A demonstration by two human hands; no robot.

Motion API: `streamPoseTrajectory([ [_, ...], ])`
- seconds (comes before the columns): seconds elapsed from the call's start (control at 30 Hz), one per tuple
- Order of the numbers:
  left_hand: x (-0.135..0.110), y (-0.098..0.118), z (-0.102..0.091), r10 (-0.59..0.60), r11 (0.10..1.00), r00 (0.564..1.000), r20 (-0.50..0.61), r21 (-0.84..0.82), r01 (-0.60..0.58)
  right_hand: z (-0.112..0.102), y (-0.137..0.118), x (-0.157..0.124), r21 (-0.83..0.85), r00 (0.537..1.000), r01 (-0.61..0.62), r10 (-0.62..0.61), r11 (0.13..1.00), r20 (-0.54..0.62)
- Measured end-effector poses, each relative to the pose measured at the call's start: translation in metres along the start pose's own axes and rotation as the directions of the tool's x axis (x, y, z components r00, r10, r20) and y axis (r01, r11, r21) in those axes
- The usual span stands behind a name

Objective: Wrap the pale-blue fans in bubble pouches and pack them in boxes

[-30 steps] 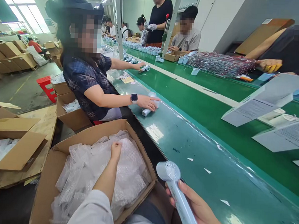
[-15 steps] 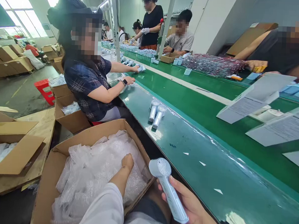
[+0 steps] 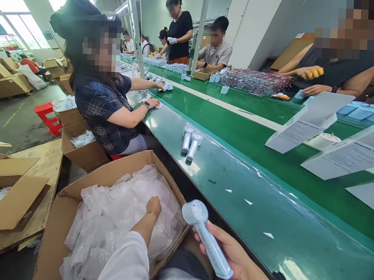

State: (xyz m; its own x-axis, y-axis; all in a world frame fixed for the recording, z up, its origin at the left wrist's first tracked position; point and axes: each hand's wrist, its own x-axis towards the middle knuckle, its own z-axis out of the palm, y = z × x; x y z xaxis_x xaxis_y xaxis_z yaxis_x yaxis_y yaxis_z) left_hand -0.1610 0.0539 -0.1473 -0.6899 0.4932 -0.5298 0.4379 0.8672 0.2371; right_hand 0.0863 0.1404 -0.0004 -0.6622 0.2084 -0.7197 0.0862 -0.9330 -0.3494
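A light-blue handheld fan (image 3: pixel 212 240) is gripped by its handle in my right hand (image 3: pixel 232 249), its round grille head tilted up and to the left. My left hand (image 3: pixel 154 206) is down among clear bubble-wrap bags (image 3: pixel 109 219) that fill a large open cardboard box (image 3: pixel 51 220). Its back and wrist show, but the fingers are hidden, so what they hold cannot be made out. On the green bench ahead lie two more handheld fans (image 3: pixel 193 146), side by side and touching.
A green conveyor belt (image 3: pixel 237 121) runs beyond the bench (image 3: pixel 233 212). White printed cards (image 3: pixel 308 124) stand at the right. A co-worker (image 3: pixel 102 99) sits at the left, handling a pale-blue part. Across the belt, other people work near a bundle of reddish wires (image 3: pixel 254 80).
The whole view has shifted slightly. My hands keep nearly the same pose. Across the belt at the right, a co-worker's hand with a yellow object has risen.
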Motion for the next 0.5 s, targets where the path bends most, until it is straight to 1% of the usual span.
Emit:
streamPoseTrajectory([
  [0.07, -0.008, 0.002, -0.013, 0.041, 0.985, 0.994, -0.104, -0.163, -0.057, 0.002, 0.000, 0.002, -0.032, 0.998, -0.002, 0.005, 0.999, 0.065],
  [0.13, -0.023, 0.007, -0.027, 0.109, 0.935, 0.977, -0.185, -0.313, -0.164, 0.008, 0.000, 0.006, -0.083, 0.989, -0.005, 0.017, 0.997, 0.144],
  [0.23, -0.060, 0.016, -0.046, 0.269, 0.804, 0.932, -0.243, -0.476, -0.356, 0.023, 0.001, 0.013, -0.153, 0.967, 0.012, 0.027, 0.988, 0.252],
  [0.33, -0.105, 0.021, -0.058, 0.422, 0.645, 0.864, -0.274, -0.579, -0.499, 0.038, 0.001, 0.020, -0.206, 0.933, 0.067, 0.012, 0.976, 0.360],
  [0.37, -0.118, 0.021, -0.061, 0.437, 0.585, 0.854, -0.283, -0.632, -0.508, 0.041, 0.002, 0.022, -0.220, 0.922, 0.090, 0.003, 0.971, 0.388],
  [0.4, -0.129, 0.021, -0.063, 0.420, 0.525, 0.864, -0.279, -0.701, -0.482, 0.043, 0.003, 0.022, -0.233, 0.914, 0.113, -0.009, 0.966, 0.407],
  [0.43, -0.137, 0.020, -0.065, 0.381, 0.461, 0.890, -0.251, -0.783, -0.418, 0.042, 0.004, 0.022, -0.247, 0.909, 0.133, -0.019, 0.960, 0.417],
  [0.47, -0.143, 0.018, -0.066, 0.339, 0.388, 0.922, -0.189, -0.864, -0.320, 0.041, 0.005, 0.021, -0.262, 0.907, 0.148, -0.025, 0.954, 0.420],
  [0.5, -0.146, 0.016, -0.067, 0.307, 0.309, 0.946, -0.101, -0.930, -0.199, 0.038, 0.006, 0.018, -0.274, 0.908, 0.158, -0.030, 0.949, 0.418],
])
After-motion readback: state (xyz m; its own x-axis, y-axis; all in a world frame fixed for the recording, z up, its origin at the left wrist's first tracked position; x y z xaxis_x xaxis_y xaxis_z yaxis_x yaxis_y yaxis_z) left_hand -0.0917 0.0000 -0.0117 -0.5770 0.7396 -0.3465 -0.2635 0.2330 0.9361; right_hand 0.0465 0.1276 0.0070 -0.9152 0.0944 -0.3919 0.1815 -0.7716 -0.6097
